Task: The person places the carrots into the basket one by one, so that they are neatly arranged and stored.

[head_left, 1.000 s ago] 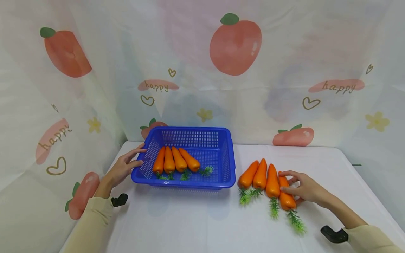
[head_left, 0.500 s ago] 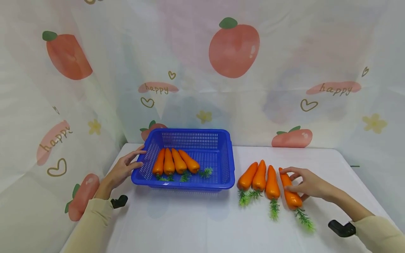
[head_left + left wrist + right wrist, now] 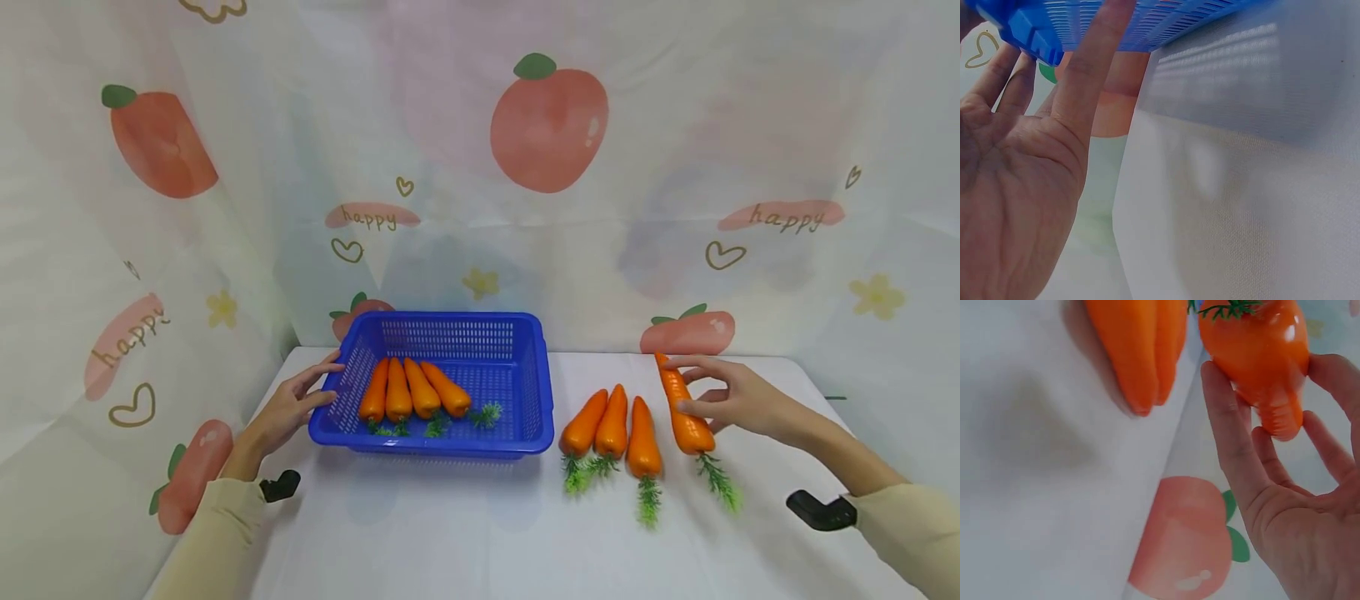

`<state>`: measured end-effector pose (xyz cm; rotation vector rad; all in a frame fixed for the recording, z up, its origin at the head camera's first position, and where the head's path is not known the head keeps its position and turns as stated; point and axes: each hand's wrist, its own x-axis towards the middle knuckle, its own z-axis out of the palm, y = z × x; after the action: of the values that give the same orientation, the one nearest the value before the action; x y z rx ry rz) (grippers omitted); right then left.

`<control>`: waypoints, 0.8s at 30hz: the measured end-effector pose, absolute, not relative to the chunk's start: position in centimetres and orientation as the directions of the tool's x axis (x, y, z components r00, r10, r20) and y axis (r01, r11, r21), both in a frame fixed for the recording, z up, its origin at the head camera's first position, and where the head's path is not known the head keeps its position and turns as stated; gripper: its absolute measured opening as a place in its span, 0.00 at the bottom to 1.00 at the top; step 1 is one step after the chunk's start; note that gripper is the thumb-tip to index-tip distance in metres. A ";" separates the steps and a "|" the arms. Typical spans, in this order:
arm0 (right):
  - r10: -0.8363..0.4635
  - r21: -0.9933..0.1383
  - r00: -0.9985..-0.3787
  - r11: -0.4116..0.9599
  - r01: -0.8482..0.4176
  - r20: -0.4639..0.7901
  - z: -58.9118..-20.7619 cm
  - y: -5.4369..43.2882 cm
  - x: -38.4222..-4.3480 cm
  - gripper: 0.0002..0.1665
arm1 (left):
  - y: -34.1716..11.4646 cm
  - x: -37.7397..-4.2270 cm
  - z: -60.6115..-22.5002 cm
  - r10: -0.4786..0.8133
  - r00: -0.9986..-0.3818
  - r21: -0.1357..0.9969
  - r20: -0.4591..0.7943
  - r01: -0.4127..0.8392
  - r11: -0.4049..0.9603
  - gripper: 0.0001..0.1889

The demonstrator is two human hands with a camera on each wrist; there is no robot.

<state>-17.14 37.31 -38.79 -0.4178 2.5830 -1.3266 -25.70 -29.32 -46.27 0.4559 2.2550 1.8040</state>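
A carrot with a green leafy top is up off the table at the right. My right hand holds it between thumb and fingers; the right wrist view shows the carrot with the fingers around its sides. To its left, several carrots lie side by side on the table, tops toward me. At the left stands a blue plastic basket with a row of carrots in its left part. My left hand touches the basket's left side with extended fingers; the left wrist view shows its thumb against the wall.
A white-covered table bears everything. Behind it and at the left hangs a printed fabric curtain with fruit and flower pictures. The basket's back stands near that curtain.
My right hand has drawn the rightmost carrot away from its neighbours to the right, then raised it off the table. The left hand has stayed at the basket.
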 end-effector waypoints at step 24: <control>-0.434 -0.812 -0.901 0.523 -0.260 0.009 -33.5 34.2 -21.0 0.35 | -29.3 -25.8 -46.4 0.363 -0.932 0.972 0.021 0.104 0.211 0.28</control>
<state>-21.03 34.18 -33.52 -0.5922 2.5668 -1.3190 -25.77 -29.33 -46.37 0.4462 2.2706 1.7956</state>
